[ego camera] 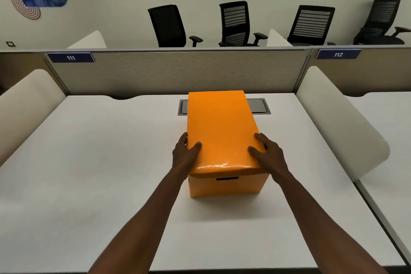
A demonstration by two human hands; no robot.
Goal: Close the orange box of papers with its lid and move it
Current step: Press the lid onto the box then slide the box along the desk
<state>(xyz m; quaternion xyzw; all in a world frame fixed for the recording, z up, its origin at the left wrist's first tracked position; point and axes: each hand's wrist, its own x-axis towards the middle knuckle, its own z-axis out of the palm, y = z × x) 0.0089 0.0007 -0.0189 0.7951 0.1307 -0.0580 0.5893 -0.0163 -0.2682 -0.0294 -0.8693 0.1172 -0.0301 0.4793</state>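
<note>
Both forearms reach over the white surface (93, 162); my left hand (185, 155) and right hand (270, 154) clasp the lid (220, 127) seated on the orange box (229, 187) mid-surface. Closing looks finished; next comes lifting it level

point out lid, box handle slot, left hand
lid (222, 131): head view, middle of its orange top face
box handle slot (227, 178): head view, dark cutout on the near wall
left hand (185, 154): head view, back of the hand at the lid's left edge

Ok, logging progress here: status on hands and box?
Both hands, left and right, grip lid sides. Lid on orange box, box on desk. Nothing in the way.
</note>
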